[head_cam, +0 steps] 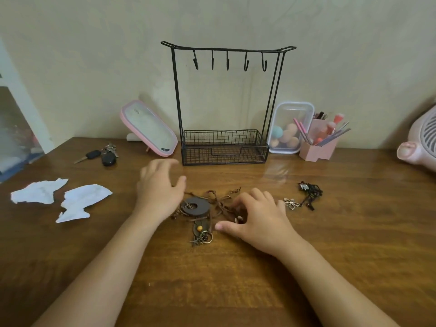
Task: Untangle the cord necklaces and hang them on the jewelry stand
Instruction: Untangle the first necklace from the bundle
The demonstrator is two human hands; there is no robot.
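A tangle of brown cord necklaces lies on the wooden table, with a dark ring pendant and a cluster of small charms below it. My left hand hovers over the tangle's left side, fingers spread and relaxed. My right hand sits on the tangle's right side, thumb and fingers curled and pinching the cords. A black cord necklace with a silver flower pendant lies apart to the right. The black wire jewelry stand stands behind, its hooks bare.
Car keys and a pink-framed mirror sit back left. Two crumpled paper scraps lie at left. A clear box of sponges, a pink brush holder and a pink fan stand at right.
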